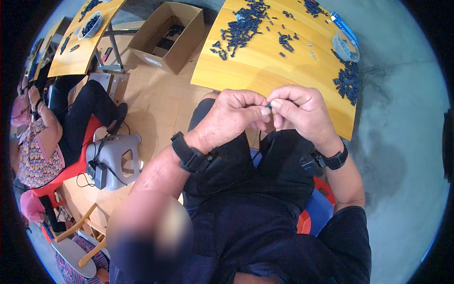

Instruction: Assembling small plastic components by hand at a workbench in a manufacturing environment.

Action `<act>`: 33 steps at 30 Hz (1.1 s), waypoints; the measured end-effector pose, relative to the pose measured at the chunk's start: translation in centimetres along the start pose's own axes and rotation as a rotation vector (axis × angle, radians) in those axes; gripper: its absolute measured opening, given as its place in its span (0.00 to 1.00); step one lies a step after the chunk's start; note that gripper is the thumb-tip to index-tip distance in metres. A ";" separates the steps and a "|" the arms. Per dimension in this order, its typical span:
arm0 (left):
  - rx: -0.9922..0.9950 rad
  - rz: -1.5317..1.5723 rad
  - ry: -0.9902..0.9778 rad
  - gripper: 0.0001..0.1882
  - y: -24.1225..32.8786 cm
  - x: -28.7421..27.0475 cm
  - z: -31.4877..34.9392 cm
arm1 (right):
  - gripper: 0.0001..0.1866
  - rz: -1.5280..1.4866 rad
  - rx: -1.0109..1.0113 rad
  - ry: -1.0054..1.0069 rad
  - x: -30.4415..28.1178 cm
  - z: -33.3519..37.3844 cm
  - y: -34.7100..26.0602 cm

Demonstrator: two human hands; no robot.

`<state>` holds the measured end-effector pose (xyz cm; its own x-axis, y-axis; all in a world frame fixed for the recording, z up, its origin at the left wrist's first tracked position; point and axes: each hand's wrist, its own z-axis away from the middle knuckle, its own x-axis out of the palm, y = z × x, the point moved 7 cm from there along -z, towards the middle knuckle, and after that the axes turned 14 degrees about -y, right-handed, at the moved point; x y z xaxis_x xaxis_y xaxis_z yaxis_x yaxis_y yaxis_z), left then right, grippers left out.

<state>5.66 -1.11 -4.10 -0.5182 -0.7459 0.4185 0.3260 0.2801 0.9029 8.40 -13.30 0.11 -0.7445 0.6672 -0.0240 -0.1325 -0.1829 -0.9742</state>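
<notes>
My left hand (231, 112) and my right hand (305, 112) meet fingertip to fingertip over my lap, just off the near edge of the yellow wooden table (213, 71). Both are closed in a pinch on one tiny dark piece (269, 106), mostly covered by thumbs and fingers, so its exact kind does not show. On the tabletop lies a big heap of small black tube-like parts (243, 31), with a looser cluster (285, 42) beside it. Another black pile (347, 83) sits at the right edge, below a clear tub (345, 47) of pale bluish small parts.
A blue box (344, 28) lies beside the tub. Left of the table stands an open cardboard box (168, 40) with dark contents. Farther left, a person (42, 146) sits at another table (71, 54), near a grey plastic stool (116, 158) with cables and a black adapter.
</notes>
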 end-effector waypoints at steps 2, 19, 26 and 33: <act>-0.010 0.009 -0.004 0.07 0.0 0.3 -0.1 | 0.08 0.090 -0.005 0.010 0.0 0.3 -0.6; 0.040 -0.025 0.018 0.06 0.6 0.8 -0.1 | 0.06 0.116 -0.022 0.095 0.2 0.8 -1.2; 0.127 -0.004 0.047 0.06 1.9 0.5 0.1 | 0.14 -0.338 -0.052 0.144 -0.3 0.8 1.0; 0.312 -0.139 0.035 0.06 2.6 0.2 -0.1 | 0.31 -0.627 0.140 -0.034 1.3 0.6 2.9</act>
<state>6.42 -0.61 -1.67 -0.5119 -0.8086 0.2902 -0.0062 0.3412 0.9400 6.62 -13.41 -2.58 -0.5182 0.6553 0.5497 -0.6318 0.1398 -0.7624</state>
